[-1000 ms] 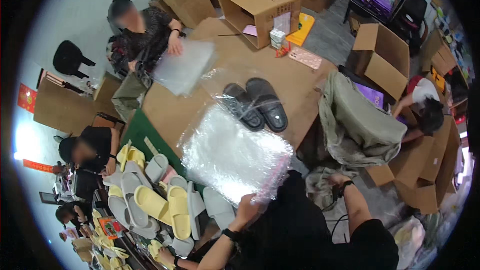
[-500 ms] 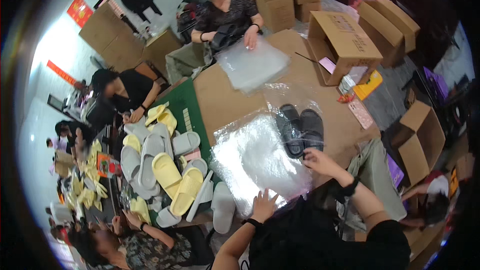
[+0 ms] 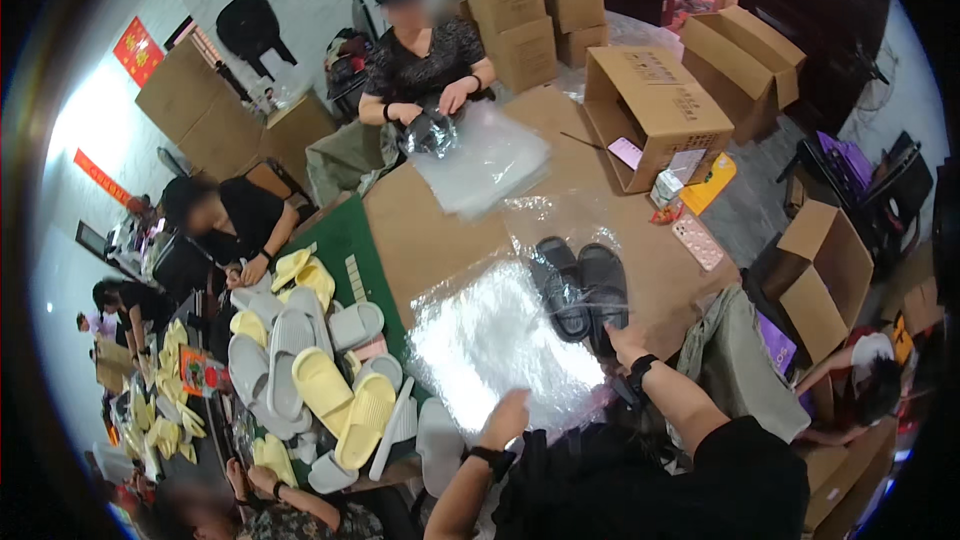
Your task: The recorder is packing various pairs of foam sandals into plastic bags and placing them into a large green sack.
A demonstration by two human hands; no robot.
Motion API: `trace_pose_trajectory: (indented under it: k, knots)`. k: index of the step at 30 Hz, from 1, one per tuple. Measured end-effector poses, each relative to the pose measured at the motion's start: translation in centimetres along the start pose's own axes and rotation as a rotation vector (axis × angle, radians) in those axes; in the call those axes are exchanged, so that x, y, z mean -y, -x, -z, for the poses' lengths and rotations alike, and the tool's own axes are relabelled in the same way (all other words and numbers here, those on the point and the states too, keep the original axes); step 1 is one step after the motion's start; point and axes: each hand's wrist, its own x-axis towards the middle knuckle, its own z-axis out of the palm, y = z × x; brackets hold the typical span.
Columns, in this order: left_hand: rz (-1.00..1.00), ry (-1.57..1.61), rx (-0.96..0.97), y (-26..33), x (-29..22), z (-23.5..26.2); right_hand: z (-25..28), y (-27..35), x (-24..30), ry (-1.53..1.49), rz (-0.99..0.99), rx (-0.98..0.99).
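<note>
I am sitting at a brown cardboard-covered desk (image 3: 440, 230) that is carrying everything I am working with. The largest thing before me is a stack of clear plastic bags (image 3: 495, 340), lying shiny and flat on the desk's near edge. My left hand (image 3: 507, 418) is resting on the near edge of that stack, fingers flat and its grip released, closing on nothing. Just right of the stack, 2 dark slippers (image 3: 580, 285) are lying side by side inside a clear bag, soles down, toes pointing away from me. My right hand (image 3: 625, 342) is touching the near end of the right slipper; I cannot tell whether its grip is clenched on the heel or only pressing it. To my left, a heap of yellow and grey slippers (image 3: 320, 360) is covering a green mat (image 3: 350, 250). Across the desk, another person's hands (image 3: 430, 105) are working a crumpled clear bag.
</note>
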Motion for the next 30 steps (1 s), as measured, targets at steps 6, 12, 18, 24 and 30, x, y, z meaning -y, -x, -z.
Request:
trace_pose_trajectory:
  k: [6,12,18,24,30]
  knots:
    - [-0.026,-0.329,-0.432,-12.5,-9.2,4.5,-4.1,-4.9,-4.0,-0.614,-0.242,0.313]
    - [0.120,-0.224,-0.840,-18.8,-7.9,5.5,-2.2,-1.0,-2.2,-0.636,-0.033,0.382]
    - [0.072,-0.212,-0.479,-19.2,-6.2,4.8,-1.6,-0.3,-0.3,-0.786,-0.223,0.577]
    - [-0.233,-0.082,-0.590,-16.7,-8.8,6.1,6.9,2.4,4.3,-1.005,0.069,0.722]
    - [-0.223,0.565,-0.285,-13.5,-16.7,7.7,10.0,0.7,8.5,-1.081,0.454,0.669]
